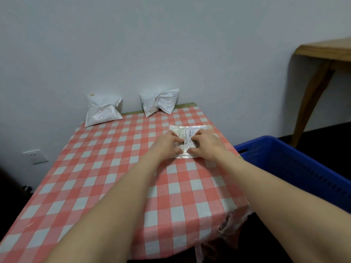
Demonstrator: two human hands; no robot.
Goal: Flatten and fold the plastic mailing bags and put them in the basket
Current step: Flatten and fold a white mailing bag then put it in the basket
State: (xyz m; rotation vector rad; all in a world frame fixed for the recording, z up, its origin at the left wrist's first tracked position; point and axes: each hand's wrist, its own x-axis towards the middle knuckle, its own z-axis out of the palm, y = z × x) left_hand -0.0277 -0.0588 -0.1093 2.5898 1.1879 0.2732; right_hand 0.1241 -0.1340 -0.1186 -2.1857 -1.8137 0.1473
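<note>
Here, your left hand (pixel 167 144) and right hand (pixel 206 147) together pinch the limp, slippery-looking mailing bag (pixel 190 130) at one o'clock; grip its edges.

- Flat mailing bag (pixel 187 129), far right: glossy whitish plastic with a matt paper label (pixel 188 134).
- Left puffed bag (pixel 102 112) and right puffed bag (pixel 161 101), far edge: white crinkled plastic with a slight sheen.
- Checked cloth (pixel 106 168): matt, ragged at the near right corner.
- Basket (pixel 284 160), right: blue perforated plastic.
- Side table (pixel 322 52), far right: smooth wood.
</note>
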